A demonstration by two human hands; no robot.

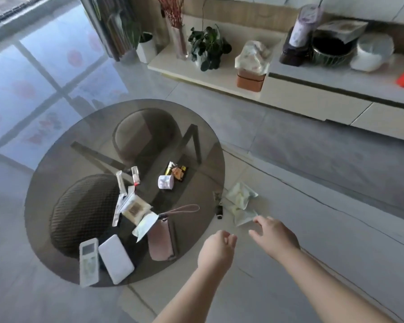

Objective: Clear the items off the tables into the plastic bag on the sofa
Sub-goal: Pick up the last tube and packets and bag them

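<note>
tiled living-room floor (289, 159) is seen, with a low cabinet (313, 99) along the far wall. round smoked-glass desk (84, 145) is loaded near its front: white remote (88, 261) and white power bank (116, 258) side by side at the near edge, pink wristlet pouch (161, 241) just beside them, tissue pack (135, 209), loose sachets (120, 183), small white roll (165, 182), dark snack wrapper (176, 171). pale marble desk (289, 229) adjoins it, carrying crumpled white wrappers (240, 199) and a small dark object (219, 210). left hand (216, 250) is held over the seam, fingers loosely curled, nothing held. right hand (274, 236) is stretched toward the wrappers, fingers spread, nothing gripped. bag and sofa not in view.
</note>
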